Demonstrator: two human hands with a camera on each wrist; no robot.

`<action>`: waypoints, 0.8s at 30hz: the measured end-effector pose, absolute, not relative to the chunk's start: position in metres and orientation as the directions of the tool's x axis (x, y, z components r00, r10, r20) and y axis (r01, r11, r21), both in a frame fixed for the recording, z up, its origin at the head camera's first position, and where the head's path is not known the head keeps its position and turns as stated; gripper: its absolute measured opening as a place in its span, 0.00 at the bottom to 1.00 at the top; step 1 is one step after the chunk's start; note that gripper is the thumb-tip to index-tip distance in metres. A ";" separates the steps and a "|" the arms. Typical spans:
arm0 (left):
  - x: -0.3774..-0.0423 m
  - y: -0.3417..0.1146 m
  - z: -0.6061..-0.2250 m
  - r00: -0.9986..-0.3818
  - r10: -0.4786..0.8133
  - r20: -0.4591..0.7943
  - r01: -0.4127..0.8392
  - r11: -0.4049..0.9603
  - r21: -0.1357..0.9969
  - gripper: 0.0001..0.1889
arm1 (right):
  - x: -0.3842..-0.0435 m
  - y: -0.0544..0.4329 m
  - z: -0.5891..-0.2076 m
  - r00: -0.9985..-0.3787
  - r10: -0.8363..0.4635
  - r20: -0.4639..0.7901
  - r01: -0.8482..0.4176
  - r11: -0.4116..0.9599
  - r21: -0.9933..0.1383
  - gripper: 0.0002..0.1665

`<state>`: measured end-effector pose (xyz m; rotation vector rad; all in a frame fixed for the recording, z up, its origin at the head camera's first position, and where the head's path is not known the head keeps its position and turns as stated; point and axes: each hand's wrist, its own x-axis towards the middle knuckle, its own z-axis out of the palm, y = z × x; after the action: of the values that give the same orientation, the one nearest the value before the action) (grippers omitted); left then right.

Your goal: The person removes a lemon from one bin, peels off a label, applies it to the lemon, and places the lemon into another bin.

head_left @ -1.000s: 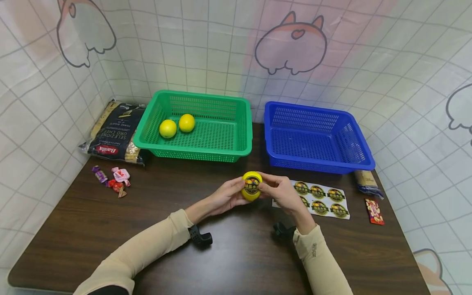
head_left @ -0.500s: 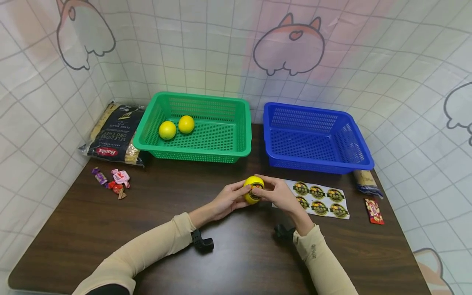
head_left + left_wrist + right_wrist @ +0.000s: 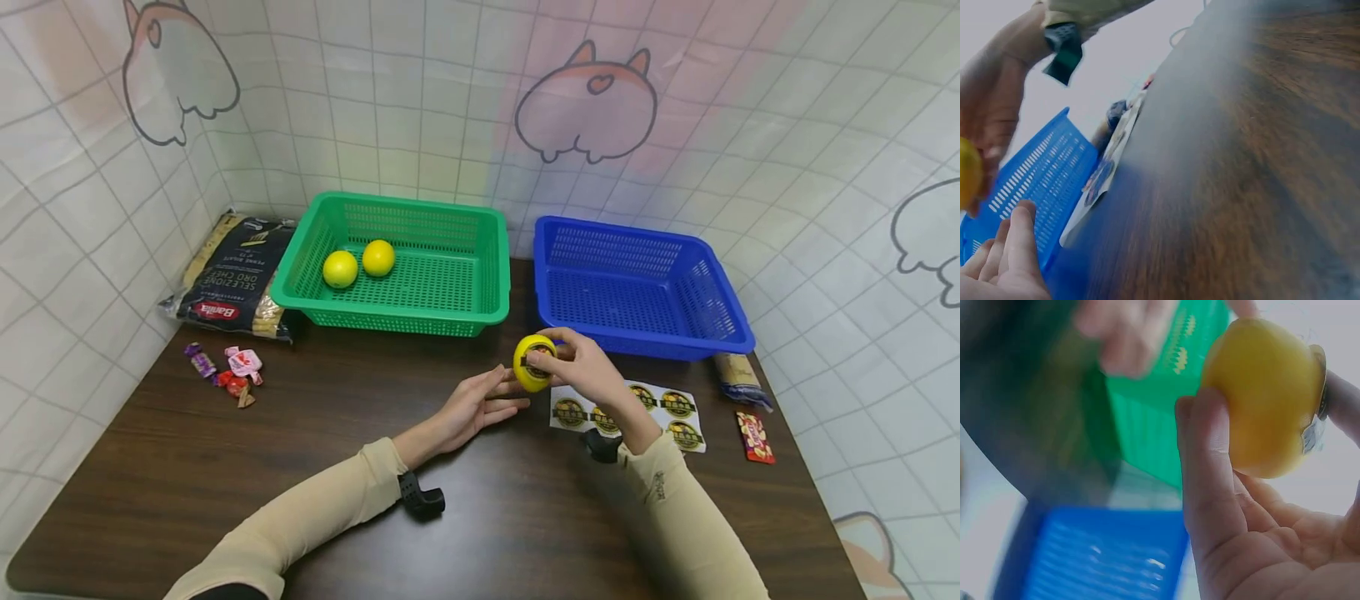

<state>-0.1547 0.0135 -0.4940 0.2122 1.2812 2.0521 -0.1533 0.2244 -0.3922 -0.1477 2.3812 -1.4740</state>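
**Labelled yellow fruit held above the tabletop by the right hand**

A room corner lined with white tiled sheeting printed with cartoon animals is seen across the top of the head view. The lower half is filled by a dark wood-grain tabletop (image 3: pixel 225 467). At upper centre a green basket (image 3: pixel 480 250) is set, with two yellow fruits (image 3: pixel 341 268) lying touching in its left part; just right of it a blue basket (image 3: pixel 720 300) is placed. At the left edge a dark pasta bag (image 3: pixel 232 279) lies, with a few wrapped candies (image 3: pixel 225 371) below it. A sticker sheet (image 3: pixel 675 412) is laid in front of the blue basket, and a small red packet (image 3: pixel 753 436) at the far right.

Near the frame's centre a yellow fruit (image 3: pixel 534 363) is pinched in the grip of the right hand (image 3: pixel 585 367), raised off the tabletop just before the blue basket. It is nearly round, so no long axis can be told; its round dark label is turned toward the camera. The left hand (image 3: pixel 472 407) is held just left of and below it, fingers relaxed and apart, holding nothing.
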 end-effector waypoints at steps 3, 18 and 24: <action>-0.159 0.019 -0.495 -0.753 0.620 -0.221 -0.468 -0.268 0.842 0.32 | -0.163 0.232 -0.375 -0.951 -0.243 -0.190 0.050 0.488 -0.872 0.37; -0.195 0.061 -0.479 -0.843 0.500 -0.200 -0.390 -0.311 0.867 0.26 | -0.265 0.254 -0.314 -0.995 0.030 -0.095 0.099 0.203 -0.974 0.41; -0.203 0.076 -0.473 -0.869 0.448 -0.211 -0.387 -0.349 0.854 0.26 | -0.306 0.268 -0.315 -0.985 0.114 -0.126 0.153 0.275 -0.949 0.41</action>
<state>-0.2032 0.0755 -0.4725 0.0813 1.3877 2.2298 -0.3064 0.2675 -0.3151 0.2598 2.4816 -1.8542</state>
